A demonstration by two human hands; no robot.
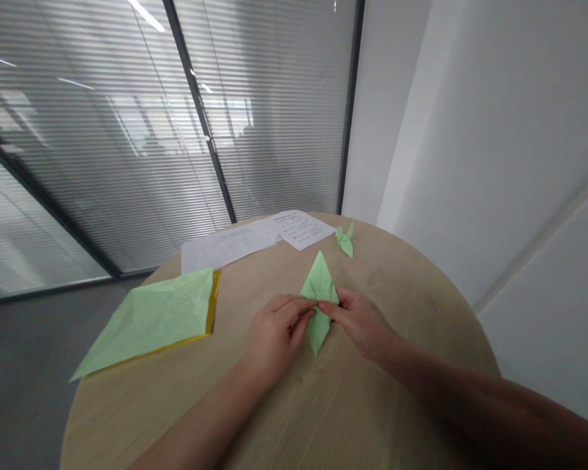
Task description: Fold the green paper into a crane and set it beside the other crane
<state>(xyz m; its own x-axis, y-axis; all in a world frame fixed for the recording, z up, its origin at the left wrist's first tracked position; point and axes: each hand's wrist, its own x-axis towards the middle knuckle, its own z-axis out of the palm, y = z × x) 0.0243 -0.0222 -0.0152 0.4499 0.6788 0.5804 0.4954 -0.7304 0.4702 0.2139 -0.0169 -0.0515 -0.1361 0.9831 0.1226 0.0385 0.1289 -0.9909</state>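
A light green paper folded into a long diamond shape [318, 281] lies on the round wooden table [411, 307]. My left hand [274, 333] pinches its middle from the left, fingers closed on the paper. From the right, my right hand [355, 320] pinches the same middle fold, its fingertips meeting the left hand's. The lower tip of the paper pokes out between the two hands.
A stack of flat square sheets, green on top and yellow beneath [151, 320], lies at the left. A small finished green folded figure [345, 240] sits further back. White printed sheets [255, 240] lie at the table's far edge, before glass walls with blinds.
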